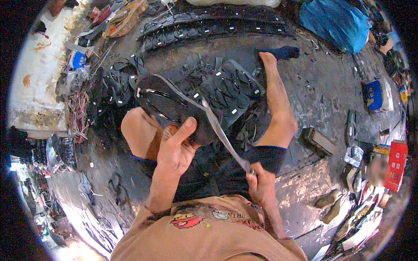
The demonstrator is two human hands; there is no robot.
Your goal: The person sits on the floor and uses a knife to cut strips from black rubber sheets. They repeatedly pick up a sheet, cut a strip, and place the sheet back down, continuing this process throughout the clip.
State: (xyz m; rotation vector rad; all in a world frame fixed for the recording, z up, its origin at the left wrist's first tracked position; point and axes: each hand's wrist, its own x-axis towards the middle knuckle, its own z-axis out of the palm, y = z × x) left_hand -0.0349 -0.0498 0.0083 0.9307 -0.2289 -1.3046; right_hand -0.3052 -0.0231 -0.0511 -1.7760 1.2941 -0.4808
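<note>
My left hand (pixel 177 150) is closed around the near end of a black sandal (pixel 150 96), thumb uppermost, and holds it up over my lap. Glossy black straps cross the sandal. A thin grey strip (pixel 214 119) runs along the sandal's right edge and stretches away from it toward me. My right hand (pixel 261 182) grips the strip's lower end in a closed fist, near my right thigh. Behind the sandal, between my legs, lies a pile of black sandals (pixel 226 85) with small white tags. Whether the strip is fixed to the sandal I cannot tell.
Rows of black sandals (pixel 209 29) line the far floor. A blue bag (pixel 335 24) sits far right, with a blue box (pixel 373 96), a grey block (pixel 321 142) and a red box (pixel 396 167) nearer. Loose strips (pixel 78 115) are heaped at left.
</note>
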